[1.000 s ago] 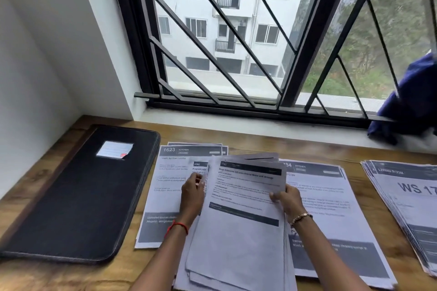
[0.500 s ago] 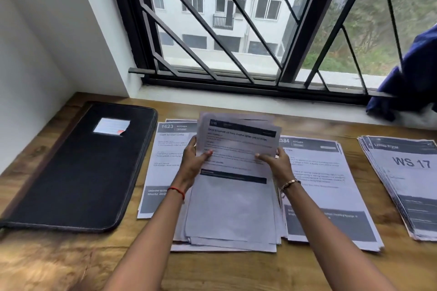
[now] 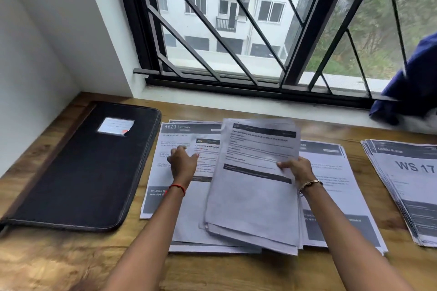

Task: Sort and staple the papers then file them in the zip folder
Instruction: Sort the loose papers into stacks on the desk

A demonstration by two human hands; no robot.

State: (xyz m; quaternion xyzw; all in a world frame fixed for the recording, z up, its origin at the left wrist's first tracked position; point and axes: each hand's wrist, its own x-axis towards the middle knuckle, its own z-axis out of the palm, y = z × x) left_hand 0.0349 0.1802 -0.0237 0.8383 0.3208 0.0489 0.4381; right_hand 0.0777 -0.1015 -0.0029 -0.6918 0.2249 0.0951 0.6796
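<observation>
A bundle of printed papers [image 3: 253, 196] is lifted at the middle of the wooden table, and my right hand [image 3: 296, 169] grips it at its right edge. My left hand [image 3: 183, 160] has let the bundle go and hovers with loose fingers over the sheet headed 1623 [image 3: 165, 149] and a smaller-headed page beside it. More printed sheets [image 3: 331, 177] lie under and to the right of the bundle. The black zip folder [image 3: 80, 168] lies shut on the left of the table, a white label on its cover.
A fanned stack headed WS 17 [image 3: 409, 186] lies at the table's right edge. A dark blue cloth [image 3: 411, 92] rests on the window sill at the far right. A barred window [image 3: 236, 30] and a white wall close off the back and left.
My left hand has come off the bundle and moved left over the 1623 sheet. My right hand now holds the bundle alone, shifted slightly right.
</observation>
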